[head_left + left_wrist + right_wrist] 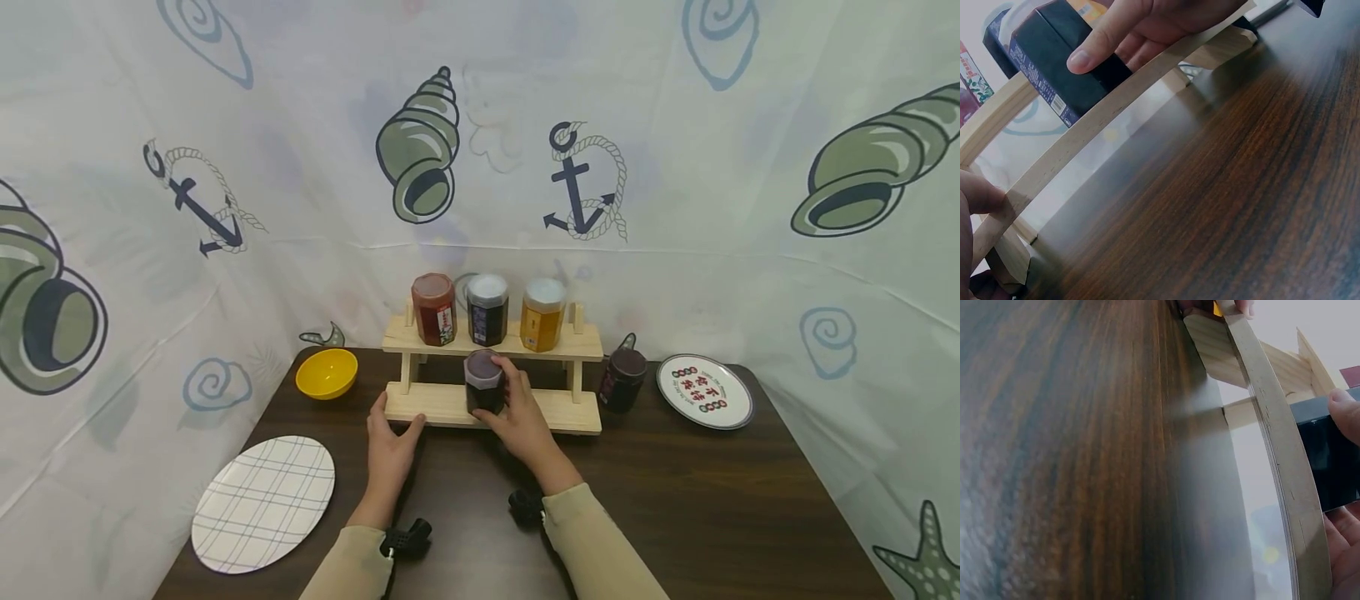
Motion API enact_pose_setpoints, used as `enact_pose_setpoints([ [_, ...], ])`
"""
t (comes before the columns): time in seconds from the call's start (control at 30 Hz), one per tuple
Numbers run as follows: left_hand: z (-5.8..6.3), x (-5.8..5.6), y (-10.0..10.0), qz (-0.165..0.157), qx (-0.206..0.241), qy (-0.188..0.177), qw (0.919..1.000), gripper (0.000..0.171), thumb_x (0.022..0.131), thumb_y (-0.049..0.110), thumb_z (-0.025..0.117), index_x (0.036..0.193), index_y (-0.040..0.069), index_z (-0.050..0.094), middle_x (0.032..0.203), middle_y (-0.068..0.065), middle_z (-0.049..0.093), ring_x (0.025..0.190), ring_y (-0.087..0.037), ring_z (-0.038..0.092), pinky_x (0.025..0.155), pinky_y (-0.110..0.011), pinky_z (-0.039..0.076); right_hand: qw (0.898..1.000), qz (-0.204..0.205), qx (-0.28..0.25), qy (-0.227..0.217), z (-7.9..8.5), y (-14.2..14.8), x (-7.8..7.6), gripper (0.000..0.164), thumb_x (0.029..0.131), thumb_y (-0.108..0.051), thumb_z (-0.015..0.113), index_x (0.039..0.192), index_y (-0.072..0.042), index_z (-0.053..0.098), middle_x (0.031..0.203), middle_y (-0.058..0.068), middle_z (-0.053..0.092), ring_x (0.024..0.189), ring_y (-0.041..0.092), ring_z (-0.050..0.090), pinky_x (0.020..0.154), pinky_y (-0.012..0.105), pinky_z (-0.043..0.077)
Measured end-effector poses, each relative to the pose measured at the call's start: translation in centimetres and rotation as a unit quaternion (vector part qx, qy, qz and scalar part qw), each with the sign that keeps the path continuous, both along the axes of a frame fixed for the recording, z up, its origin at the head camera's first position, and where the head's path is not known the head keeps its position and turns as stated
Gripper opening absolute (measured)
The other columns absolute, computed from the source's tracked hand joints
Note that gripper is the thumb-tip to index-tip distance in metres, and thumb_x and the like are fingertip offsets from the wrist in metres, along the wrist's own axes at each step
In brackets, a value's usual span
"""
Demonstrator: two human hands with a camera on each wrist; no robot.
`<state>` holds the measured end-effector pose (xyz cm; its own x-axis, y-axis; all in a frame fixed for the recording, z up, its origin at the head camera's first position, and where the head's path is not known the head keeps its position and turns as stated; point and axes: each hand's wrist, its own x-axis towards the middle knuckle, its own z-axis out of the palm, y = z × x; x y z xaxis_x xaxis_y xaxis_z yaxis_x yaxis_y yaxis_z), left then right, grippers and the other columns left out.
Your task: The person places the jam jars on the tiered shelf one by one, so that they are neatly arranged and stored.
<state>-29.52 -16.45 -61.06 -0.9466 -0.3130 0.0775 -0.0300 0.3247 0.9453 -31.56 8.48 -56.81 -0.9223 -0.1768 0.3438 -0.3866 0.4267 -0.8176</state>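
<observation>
A two-tier wooden rack (555, 408) stands at the back of the table. My right hand (525, 421) grips a dark jar with a pale purplish lid (483, 375) at the middle of the lower shelf, thumb across its front and fingers round its right side. In the left wrist view the dark jar (1054, 56) sits right at the shelf's front edge. My left hand (392, 450) holds the left end of that shelf, with fingers above and below the board in the right wrist view. On the upper shelf stand a red jar (435, 312), another dark jar (487, 312) and a yellow jar (542, 317).
Right of the rack, another dark jar (622, 381) stands on the table beside a white plate with red lettering (705, 392). A yellow bowl (327, 373) is at the back left. Nearer on the left lies a checked white plate (262, 504). Patterned cloth hangs behind.
</observation>
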Motion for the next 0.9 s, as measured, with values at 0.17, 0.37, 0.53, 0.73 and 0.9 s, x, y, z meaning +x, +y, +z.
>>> enact_pose_setpoints([
  [0.17,0.1,0.0,0.0,0.000,0.002,0.001,1.0000,0.092,0.101,0.029,0.080,0.172,0.010,0.025,0.169,-0.025,0.032,0.159,-0.042,0.035,0.130,-0.066,0.026,1.000,-0.008,0.002,-0.001,-0.1,0.0,0.0,0.108,0.090,-0.020,0.092,0.167,-0.049,0.022,0.142,0.018,0.046,0.137,0.044,0.063,0.113,0.061,0.053],
  [0.37,0.2,0.1,0.0,-0.001,0.003,-0.001,1.0000,0.091,0.101,0.029,0.079,0.172,0.010,0.024,0.170,-0.024,0.031,0.159,-0.042,0.033,0.131,-0.065,0.025,1.000,-0.013,0.004,0.003,-0.4,-0.1,0.1,0.110,0.091,-0.022,0.091,0.169,-0.052,0.019,0.140,0.016,0.047,0.138,0.043,0.062,0.114,0.060,0.052],
  [0.53,-0.1,0.1,0.1,0.000,0.006,0.001,1.0000,0.091,0.101,0.029,0.079,0.172,0.011,0.025,0.169,-0.024,0.032,0.158,-0.042,0.035,0.130,-0.065,0.026,1.000,-0.014,0.008,0.014,-0.6,0.0,0.0,0.114,0.090,-0.021,0.092,0.170,-0.050,0.017,0.139,0.015,0.047,0.139,0.041,0.063,0.114,0.058,0.054],
  [0.73,-0.1,0.1,0.2,0.001,0.006,0.002,1.0000,0.092,0.101,0.028,0.080,0.172,0.010,0.025,0.168,-0.025,0.033,0.158,-0.043,0.036,0.130,-0.065,0.027,1.000,0.000,-0.007,0.024,-0.1,0.7,0.6,0.109,0.093,-0.021,0.089,0.172,-0.047,0.017,0.142,0.014,0.043,0.147,0.037,0.056,0.117,0.054,0.051],
  [0.9,0.0,0.0,0.1,0.003,0.010,0.005,0.9999,0.092,0.100,0.027,0.080,0.172,0.010,0.026,0.169,-0.025,0.032,0.158,-0.042,0.035,0.130,-0.065,0.027,0.998,-0.012,0.006,0.067,1.5,2.0,1.3,0.096,0.098,-0.022,0.085,0.172,-0.033,0.024,0.147,0.016,0.044,0.142,0.035,0.057,0.117,0.055,0.052],
])
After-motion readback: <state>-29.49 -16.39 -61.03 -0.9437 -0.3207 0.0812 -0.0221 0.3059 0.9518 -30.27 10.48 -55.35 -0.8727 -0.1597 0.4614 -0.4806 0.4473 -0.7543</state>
